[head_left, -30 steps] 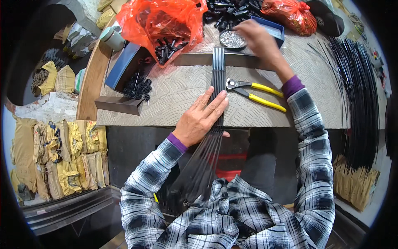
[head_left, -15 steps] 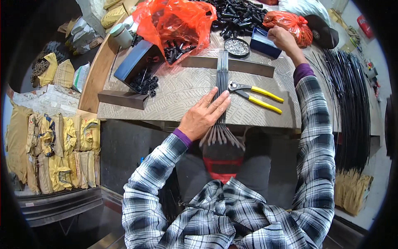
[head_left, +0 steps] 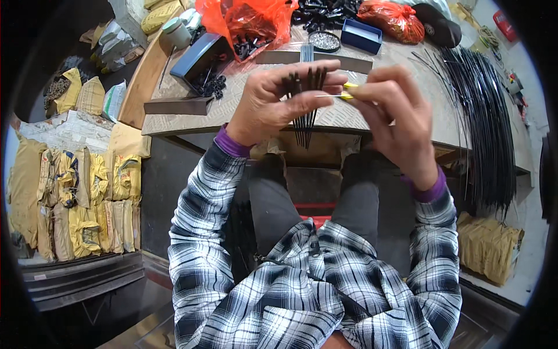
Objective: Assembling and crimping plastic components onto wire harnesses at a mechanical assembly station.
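Observation:
My left hand is raised over the table's front edge, its thumb and fingers curled around a bundle of thin black rods. Thicker dark rod ends show between thumb and fingers. Beside the left thumb tip, my right hand is closed in a pinch on a thin, pale, wire-like piece. Its exact kind is too small to tell. Behind the fingertips, a bit of the yellow-handled pliers shows; the hands cover the rest. The far part of the bundle crosses a dark metal bar.
Beyond the bar stand a round dish of small shiny pieces and an open blue box. Red plastic bags and black parts lie at the back. Long black rods hang over the right side. A blue container lies left.
My right hand has come back from the blue box to my left hand, now pinching a thin piece. My left hand, earlier flat on the rods, has lifted and curled around them. The view has shifted.

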Available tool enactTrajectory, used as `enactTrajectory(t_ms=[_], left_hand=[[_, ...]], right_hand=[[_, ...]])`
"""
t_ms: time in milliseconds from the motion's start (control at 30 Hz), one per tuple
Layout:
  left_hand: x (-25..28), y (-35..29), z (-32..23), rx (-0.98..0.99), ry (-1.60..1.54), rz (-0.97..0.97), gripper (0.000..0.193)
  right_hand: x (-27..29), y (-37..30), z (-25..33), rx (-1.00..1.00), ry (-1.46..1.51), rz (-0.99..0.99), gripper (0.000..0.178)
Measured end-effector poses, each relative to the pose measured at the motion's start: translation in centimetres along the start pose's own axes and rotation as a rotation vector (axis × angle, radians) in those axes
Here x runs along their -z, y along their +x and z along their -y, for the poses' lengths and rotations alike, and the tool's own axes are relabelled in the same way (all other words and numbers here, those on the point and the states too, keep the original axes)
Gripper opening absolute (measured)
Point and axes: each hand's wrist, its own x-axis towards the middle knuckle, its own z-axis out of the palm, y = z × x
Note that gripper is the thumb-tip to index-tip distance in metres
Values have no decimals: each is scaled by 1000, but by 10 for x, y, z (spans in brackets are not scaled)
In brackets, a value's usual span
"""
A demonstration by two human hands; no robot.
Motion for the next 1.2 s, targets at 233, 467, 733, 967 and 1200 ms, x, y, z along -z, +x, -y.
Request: enactTrajectory(t_ms=[233, 467, 733, 967, 1200], left_hand=[[-2, -6, -15, -8, 73, -53, 28], [-4, -6, -14, 9, 4, -77, 22], [-5, 2, -6, 1, 97, -32, 21], [-4, 4, -9, -8, 96, -35, 18], [-4, 6, -9, 9, 68, -55, 17]], right_hand=[[-5, -2, 7, -91, -60, 5, 35], [-15, -3, 2, -142, 149, -99, 37], [-10, -7, -14, -95, 213, -103, 41], [-7, -3, -8, -71, 70, -1, 29], [-9, -3, -8, -142, 197, 19, 30]])
